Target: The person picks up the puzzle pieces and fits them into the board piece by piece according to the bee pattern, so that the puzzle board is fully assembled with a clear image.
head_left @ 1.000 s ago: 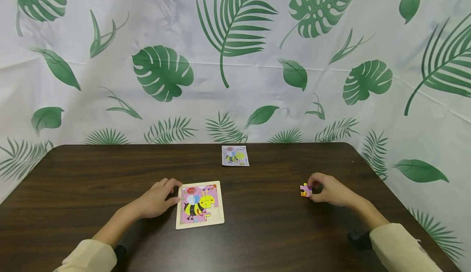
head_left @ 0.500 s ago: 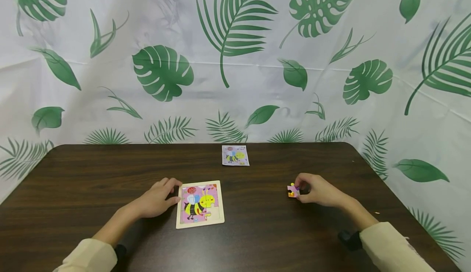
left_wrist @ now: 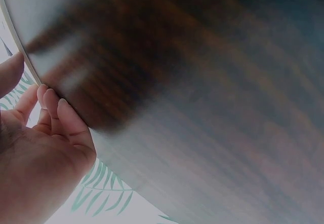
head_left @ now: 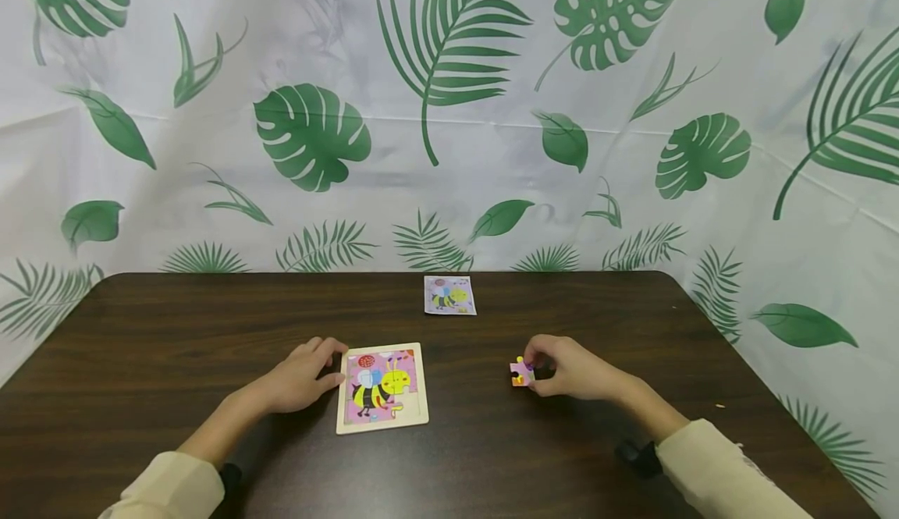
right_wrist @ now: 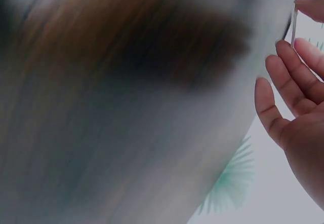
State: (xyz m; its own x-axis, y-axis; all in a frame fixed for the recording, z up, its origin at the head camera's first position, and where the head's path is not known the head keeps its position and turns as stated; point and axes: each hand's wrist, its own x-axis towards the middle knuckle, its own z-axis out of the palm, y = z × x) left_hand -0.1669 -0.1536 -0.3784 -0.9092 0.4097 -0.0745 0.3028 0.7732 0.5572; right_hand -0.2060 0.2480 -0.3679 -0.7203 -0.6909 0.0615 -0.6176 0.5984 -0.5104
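Observation:
In the head view a square wooden puzzle board [head_left: 382, 425] with a bee picture lies on the table, a bare gap at its lower right. My left hand [head_left: 298, 378] rests at its left side, index finger at the upper left corner and thumb against the edge. The left wrist view shows those fingertips [left_wrist: 41, 88] touching the thin board edge. Right of the board, my right hand [head_left: 576, 371] pinches a pink and orange puzzle piece [head_left: 518, 375] between thumb and fingers. From the right wrist, the piece [right_wrist: 294, 29] appears edge-on, the other fingers loosely bent.
A small printed card [head_left: 449, 296] with the same bee picture lies near the far edge of the dark wooden table [head_left: 477, 464]. Behind it hangs a white cloth [head_left: 492, 160] with green leaves. A tiny pale speck [head_left: 719, 406] lies at the right.
My right hand has moved left across the table with the puzzle piece, closer to the board. The left hand and the board have stayed in place.

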